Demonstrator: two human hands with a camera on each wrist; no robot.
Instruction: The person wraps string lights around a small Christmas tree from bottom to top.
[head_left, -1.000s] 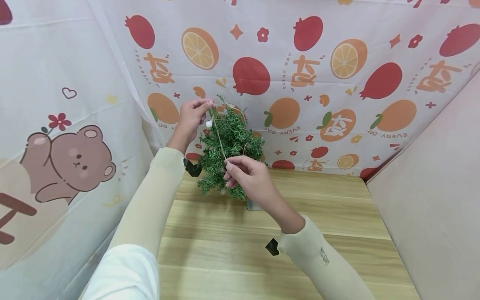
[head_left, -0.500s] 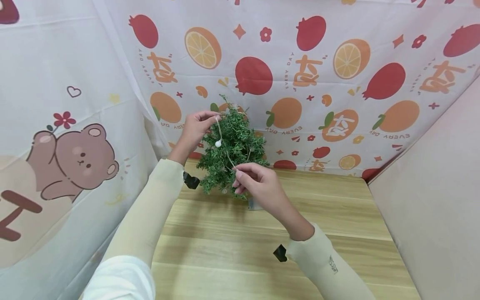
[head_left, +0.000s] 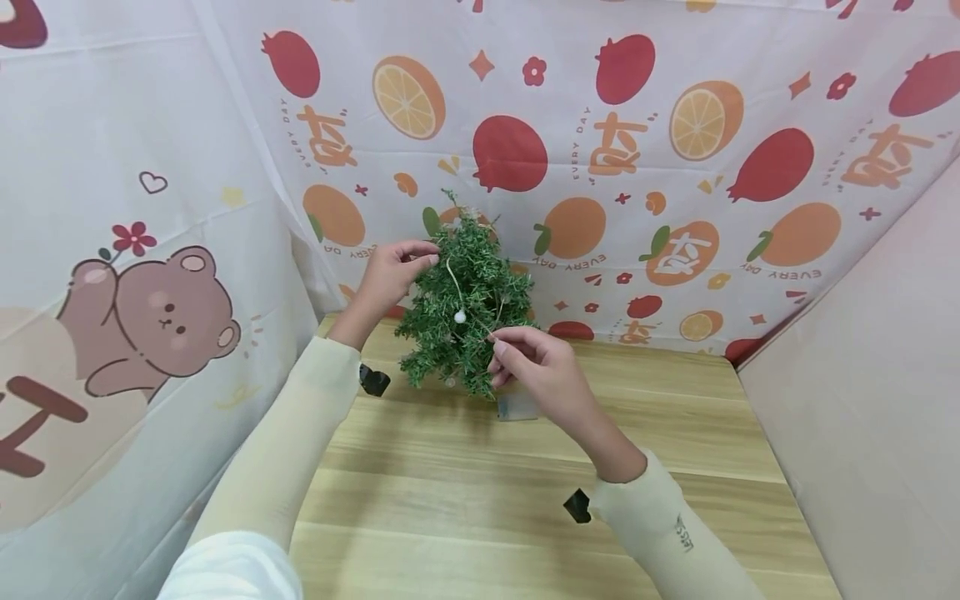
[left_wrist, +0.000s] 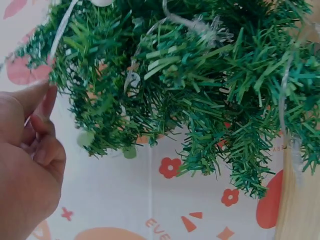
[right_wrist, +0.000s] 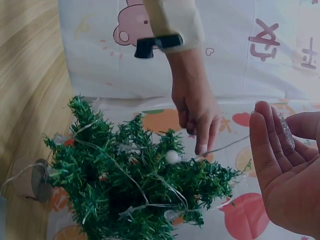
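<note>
A small artificial Christmas tree (head_left: pixel 472 283) stands at the back of the table, with a thin string of lights (head_left: pixel 455 279) looped over its branches. My left hand (head_left: pixel 393 271) is at the tree's upper left, thumb and forefinger brought together at the string beside the needles. A white ball (head_left: pixel 460 317) on the string hangs in front of the branches. At the tree's right front, my right hand (head_left: pixel 543 367) pinches the string, which runs from there toward the left fingertips. A clear, textured piece (right_wrist: pixel 286 130) shows between its thumb and fingers in the right wrist view.
The wooden table (head_left: pixel 450 500) lies under both forearms. By the tree's base is a flat greyish-blue piece (head_left: pixel 517 407). A fruit-print cloth (head_left: pixel 570 100) hangs right behind the tree, and a bear-print cloth (head_left: pixel 172 325) closes off the left side.
The left hand has come down from above the tree's upper left to its branches. The right hand has shifted right, drawing the string across the front; the white ball has moved down and right.
</note>
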